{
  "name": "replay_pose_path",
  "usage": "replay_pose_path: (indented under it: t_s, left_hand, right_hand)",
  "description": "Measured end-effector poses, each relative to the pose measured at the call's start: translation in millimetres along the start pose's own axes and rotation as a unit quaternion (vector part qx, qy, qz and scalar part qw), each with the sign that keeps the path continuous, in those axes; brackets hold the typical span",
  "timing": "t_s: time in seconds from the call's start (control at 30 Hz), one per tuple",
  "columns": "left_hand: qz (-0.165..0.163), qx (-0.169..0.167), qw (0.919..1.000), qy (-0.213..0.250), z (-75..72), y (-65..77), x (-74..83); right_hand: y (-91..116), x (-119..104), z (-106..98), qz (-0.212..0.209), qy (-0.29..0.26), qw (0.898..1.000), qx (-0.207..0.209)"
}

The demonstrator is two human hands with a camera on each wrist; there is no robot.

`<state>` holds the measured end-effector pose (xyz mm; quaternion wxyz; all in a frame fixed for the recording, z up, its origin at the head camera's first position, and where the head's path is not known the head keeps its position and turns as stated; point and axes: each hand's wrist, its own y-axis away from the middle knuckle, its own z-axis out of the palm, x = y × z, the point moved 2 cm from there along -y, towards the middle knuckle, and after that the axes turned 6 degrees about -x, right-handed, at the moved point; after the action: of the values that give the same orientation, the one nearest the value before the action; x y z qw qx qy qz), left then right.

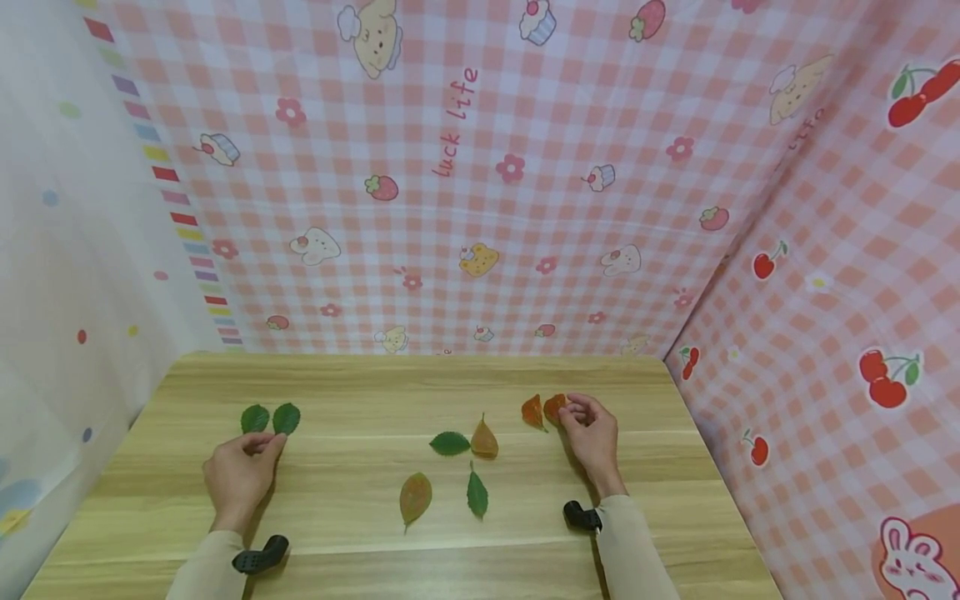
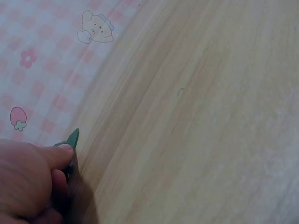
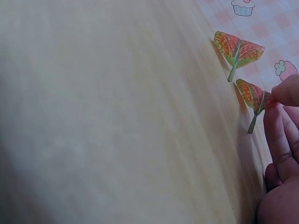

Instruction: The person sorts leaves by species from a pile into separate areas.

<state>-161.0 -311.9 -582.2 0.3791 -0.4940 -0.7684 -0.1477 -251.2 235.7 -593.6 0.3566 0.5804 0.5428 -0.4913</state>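
Observation:
On the table's left part two round green leaves lie side by side. My left hand (image 1: 238,479) pinches the lower edge of the right-hand green leaf (image 1: 287,417), its neighbour (image 1: 255,418) lying just above the fingers. The left wrist view shows the thumb over that leaf's green tip (image 2: 73,138); the fingers below are mostly hidden. Towards the right, my right hand (image 1: 592,433) holds the edge of a red-orange leaf (image 3: 253,97) between thumb and fingertip. Another red-orange leaf (image 1: 532,412), with a short stem, lies just left of it.
Mid-table lie a green leaf (image 1: 450,443) touching a yellow-brown leaf (image 1: 484,440), a narrow green leaf (image 1: 477,493) and a larger brownish leaf (image 1: 416,497). Checked cloth (image 1: 465,217) hangs behind the wooden table (image 1: 345,533), with more cloth on both sides.

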Motion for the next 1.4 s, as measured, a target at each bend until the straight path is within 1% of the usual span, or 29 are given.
replay_pose_path:
  t_s: [0.17,0.27,0.47,0.6,0.73,0.9,1.03,1.17,1.27,1.3,1.4]
  left_hand:
    - [-0.006,0.001,1.0,0.004,0.3,0.7,0.2]
    - [-0.003,0.001,1.0,0.006,0.3,0.3,0.1]
    - [-0.008,0.001,1.0,0.002,-0.7,0.6,0.7]
    - [-0.006,0.001,0.9999,0.009,-1.6,1.9,1.5]
    - [-0.016,-0.004,0.9998,0.014,-2.2,3.1,1.3]
    - [-0.025,-0.013,0.9994,0.018,-2.9,8.8,1.0]
    - [-0.026,-0.003,0.9995,0.017,-4.5,16.5,3.1]
    - [-0.012,0.01,0.9996,0.025,-5.4,26.0,7.8]
    - [0.011,0.019,0.9991,0.036,-4.0,32.9,12.5]
    - [0.022,0.023,0.9987,0.041,-3.3,35.4,14.6]
    - [0.071,0.031,0.995,0.064,-0.4,42.0,21.5]
  right_hand:
    - [0.1,0.8,0.1,0.006,-0.003,1.0,-0.002]
    - [-0.1,2.6,0.1,0.01,-0.005,1.0,-0.002]
    - [0.0,5.0,0.7,0.019,-0.011,1.0,-0.004]
    - [1.5,4.9,0.2,0.027,-0.001,1.0,-0.01]
    - [3.9,3.5,-0.8,0.021,0.004,1.0,-0.015]
    - [7.5,1.4,-3.3,0.01,0.002,1.0,-0.021]
    - [11.8,0.3,-6.8,0.016,0.001,0.999,-0.029]
    - [16.8,-2.6,-11.2,0.032,-0.008,0.998,-0.046]
    - [21.9,-6.8,-14.3,0.035,-0.005,0.998,-0.058]
    - [23.6,-8.4,-14.8,0.03,0.0,0.998,-0.06]
    - [30.6,-12.3,-15.4,0.014,0.019,0.998,-0.059]
